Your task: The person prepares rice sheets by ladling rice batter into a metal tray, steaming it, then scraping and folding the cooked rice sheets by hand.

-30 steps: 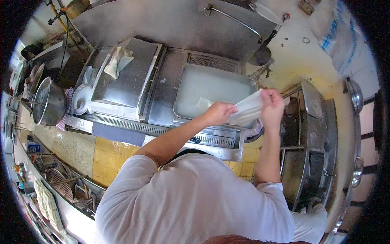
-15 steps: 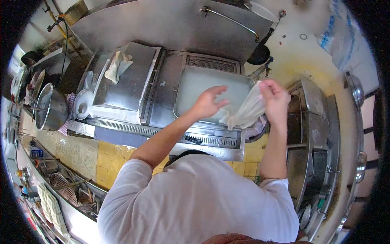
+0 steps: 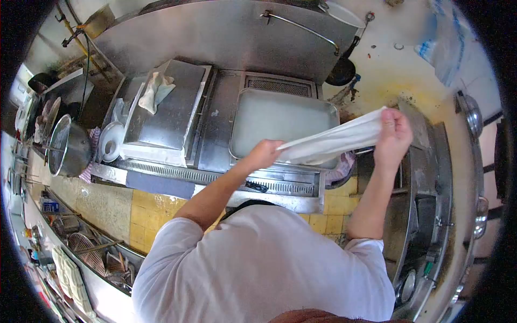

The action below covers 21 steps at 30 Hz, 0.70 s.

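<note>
A white cloth (image 3: 336, 139) is stretched between my two hands, slanting up to the right. My left hand (image 3: 265, 154) pinches one end near the front edge of a wide metal tray. My right hand (image 3: 395, 134) grips the other end, higher and farther right, past the tray's right side. The cloth overlaps the front right corner of the tray (image 3: 232, 132), which has a pale, smooth, whitish surface inside and rests on the steel cooktop.
Left of the tray stands a steel box cover (image 3: 177, 99) with a crumpled cloth (image 3: 156, 92) on top. A white lidded dish (image 3: 111, 141) and a large pot (image 3: 75, 148) are farther left. A black pan (image 3: 341, 72) hangs behind; steel shelving (image 3: 425, 177) stands at right.
My left hand has closed on the cloth's loose end and moved slightly down. My right hand has moved right, and the hanging, bunched cloth is now pulled taut.
</note>
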{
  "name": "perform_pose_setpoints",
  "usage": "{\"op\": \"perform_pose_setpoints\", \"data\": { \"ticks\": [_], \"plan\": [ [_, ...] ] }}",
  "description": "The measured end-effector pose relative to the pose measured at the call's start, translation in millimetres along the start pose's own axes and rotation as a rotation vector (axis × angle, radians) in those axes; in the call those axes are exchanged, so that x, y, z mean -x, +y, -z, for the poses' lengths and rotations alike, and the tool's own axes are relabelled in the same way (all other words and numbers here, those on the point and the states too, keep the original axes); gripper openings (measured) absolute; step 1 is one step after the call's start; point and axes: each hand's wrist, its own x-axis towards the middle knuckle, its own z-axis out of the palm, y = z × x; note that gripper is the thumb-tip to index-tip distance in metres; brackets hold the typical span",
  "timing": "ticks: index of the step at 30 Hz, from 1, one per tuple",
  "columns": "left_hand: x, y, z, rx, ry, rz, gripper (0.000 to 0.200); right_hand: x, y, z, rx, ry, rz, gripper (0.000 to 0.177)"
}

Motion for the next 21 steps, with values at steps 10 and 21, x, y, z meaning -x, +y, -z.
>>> {"op": "perform_pose_setpoints", "data": {
  "ticks": [10,21],
  "plan": [
    [-1,142,193,0.179,0.698,-0.259,0.010,-37,-27,81,-0.140,0.198,0.144,0.012],
    [-18,84,162,0.516,0.578,0.304,0.020,3,111,64,0.407,-0.077,-0.206,0.023]
  ]
}}
